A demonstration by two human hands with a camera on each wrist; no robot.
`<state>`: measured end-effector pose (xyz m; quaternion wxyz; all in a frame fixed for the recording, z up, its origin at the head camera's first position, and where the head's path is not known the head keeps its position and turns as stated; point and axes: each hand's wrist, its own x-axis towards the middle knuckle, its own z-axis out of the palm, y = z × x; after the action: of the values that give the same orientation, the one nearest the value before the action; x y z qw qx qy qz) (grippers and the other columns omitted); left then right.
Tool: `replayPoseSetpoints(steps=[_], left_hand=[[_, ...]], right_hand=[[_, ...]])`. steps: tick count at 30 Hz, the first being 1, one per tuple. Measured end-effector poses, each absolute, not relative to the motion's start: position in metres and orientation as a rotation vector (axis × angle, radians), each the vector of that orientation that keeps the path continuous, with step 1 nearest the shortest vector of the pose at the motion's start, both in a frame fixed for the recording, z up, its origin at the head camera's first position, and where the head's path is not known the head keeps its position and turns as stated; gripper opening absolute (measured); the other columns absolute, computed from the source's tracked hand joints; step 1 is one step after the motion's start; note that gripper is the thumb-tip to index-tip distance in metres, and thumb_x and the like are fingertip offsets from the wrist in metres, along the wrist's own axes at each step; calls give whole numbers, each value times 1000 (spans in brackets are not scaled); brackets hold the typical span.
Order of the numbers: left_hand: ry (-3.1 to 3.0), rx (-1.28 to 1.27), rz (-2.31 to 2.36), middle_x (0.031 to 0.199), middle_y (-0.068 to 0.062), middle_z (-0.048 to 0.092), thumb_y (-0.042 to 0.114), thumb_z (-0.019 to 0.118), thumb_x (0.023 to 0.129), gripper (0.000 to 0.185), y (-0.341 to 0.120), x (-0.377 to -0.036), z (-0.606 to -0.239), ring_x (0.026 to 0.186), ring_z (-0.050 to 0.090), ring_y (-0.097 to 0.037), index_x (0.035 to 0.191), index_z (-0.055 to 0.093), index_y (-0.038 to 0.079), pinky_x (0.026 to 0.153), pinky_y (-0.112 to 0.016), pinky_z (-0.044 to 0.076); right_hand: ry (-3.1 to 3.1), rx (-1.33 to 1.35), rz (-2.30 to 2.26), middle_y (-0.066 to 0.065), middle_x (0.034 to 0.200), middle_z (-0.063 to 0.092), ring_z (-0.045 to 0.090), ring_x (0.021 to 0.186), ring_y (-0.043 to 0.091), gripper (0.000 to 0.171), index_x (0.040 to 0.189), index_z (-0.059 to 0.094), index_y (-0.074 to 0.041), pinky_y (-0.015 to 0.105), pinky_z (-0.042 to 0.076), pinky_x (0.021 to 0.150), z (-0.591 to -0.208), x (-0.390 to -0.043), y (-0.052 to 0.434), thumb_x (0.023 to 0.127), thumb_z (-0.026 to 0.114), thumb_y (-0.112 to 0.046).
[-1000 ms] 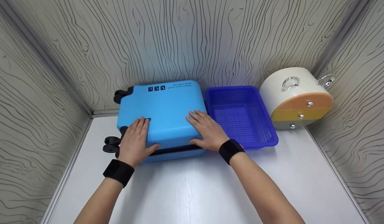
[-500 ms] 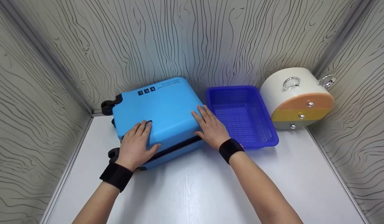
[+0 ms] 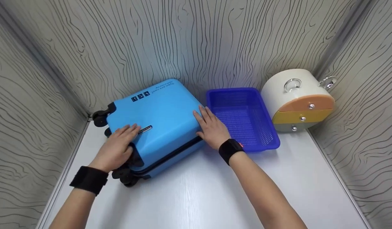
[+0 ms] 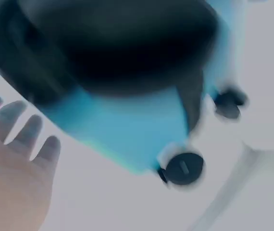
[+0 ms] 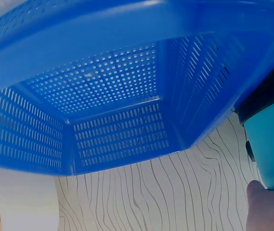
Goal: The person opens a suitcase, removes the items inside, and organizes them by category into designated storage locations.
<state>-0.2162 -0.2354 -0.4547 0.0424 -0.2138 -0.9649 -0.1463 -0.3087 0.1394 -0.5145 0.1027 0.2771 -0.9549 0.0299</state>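
Left hand (image 3: 116, 149) lies flat on the near left corner of the light blue suitcase (image 3: 158, 117), fingers straight and spread, nothing pinched. I see my right hand (image 3: 211, 128) the same way: fingers straight, pressed against the case's right edge, next to the dark blue basket (image 3: 272, 140). The suitcase lies on its side on the white table (image 3: 199, 197), turned at an angle, its black wheels (image 3: 99, 118) towards the left wall and a second set near my left wrist. On my left wrist view I get a blur of blue shell (image 4: 127, 130) and one wheel (image 4: 182, 168). Right wrist view shows mostly the basket's perforated wall (image 5: 113, 96). Beyond the basket, a white round drawer box (image 3: 297, 100) sits in the right corner.
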Motion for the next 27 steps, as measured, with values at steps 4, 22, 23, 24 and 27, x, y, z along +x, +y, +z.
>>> replayPoseSetpoints(steps=[4,22,23,24,27], left_hand=[[-2928,-652,-51,164,-23,28,-8,70,85,87,-265,-214,-458,150,22,-44,161,28,3,120,-61,18],[-2768,-860,91,153,-23,46,31,94,73,97,-267,-214,-470,141,45,-38,150,47,-3,110,-52,42],[-2767,-856,98,151,-23,48,33,94,73,96,-264,-214,-470,139,47,-38,149,48,-4,109,-51,43],[-2765,-849,108,150,-24,50,34,94,72,96,-261,-214,-470,138,48,-38,148,49,-5,108,-51,44],[-2748,-814,120,146,-24,53,37,95,72,95,-251,-214,-471,135,52,-38,145,53,-6,105,-49,47]], right_hand=[[-2819,806,140,13,171,1,6,156,32,84,166,6,-17,44,31,118,-515,-306,136,105,58,-42],[-2779,324,583,25,168,2,22,152,37,76,165,7,-10,39,56,72,-538,-270,93,108,55,-23],[-2785,318,655,25,168,1,22,152,38,76,165,5,-9,38,55,69,-539,-266,89,108,54,-22],[-2794,321,719,26,168,1,23,151,39,76,165,3,-7,37,54,67,-541,-262,86,108,53,-21],[-2815,405,887,26,167,0,21,151,40,76,163,0,-2,39,54,71,-549,-251,79,108,51,-16]])
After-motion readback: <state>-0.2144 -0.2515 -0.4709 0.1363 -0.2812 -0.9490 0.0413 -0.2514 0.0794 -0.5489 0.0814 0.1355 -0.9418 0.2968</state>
